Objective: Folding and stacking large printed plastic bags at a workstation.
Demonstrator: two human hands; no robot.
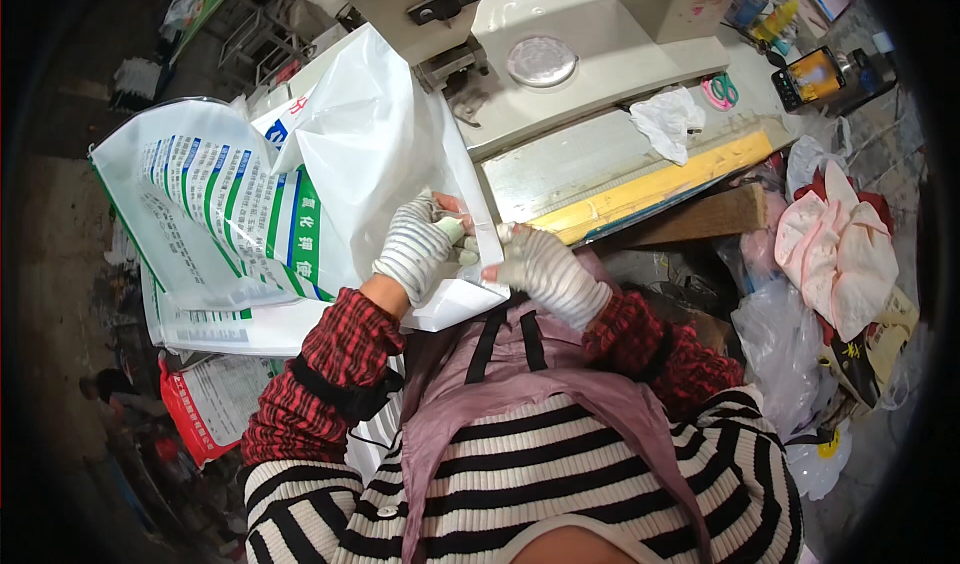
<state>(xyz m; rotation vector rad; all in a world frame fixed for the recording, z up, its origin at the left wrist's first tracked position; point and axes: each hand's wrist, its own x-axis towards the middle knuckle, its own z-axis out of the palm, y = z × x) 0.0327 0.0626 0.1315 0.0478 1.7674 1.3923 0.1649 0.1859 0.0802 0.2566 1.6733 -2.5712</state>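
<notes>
A large white plastic woven-type bag [345, 134] with green and blue print spreads across the machine bed and hangs toward the left. My left hand [412, 249], in a striped knit glove with bare fingertips, is closed on the bag near its right edge. Opposite it, my right hand [548, 272], gloved alike, pinches the same edge, which runs as a narrow folded strip between the two hands. Just beyond the bag stands a sewing machine [640, 54]; its needle end [452, 69] is close to the bag's upper right edge.
A yellow strip [660, 184] runs along the table front. A white cloth [668, 124], scissors [720, 91] and a phone [812, 78] lie to its right. Pink fabric [840, 249] and clear plastic [785, 344] are heaped at the right; a red-and-white bag [215, 404] lies at lower left.
</notes>
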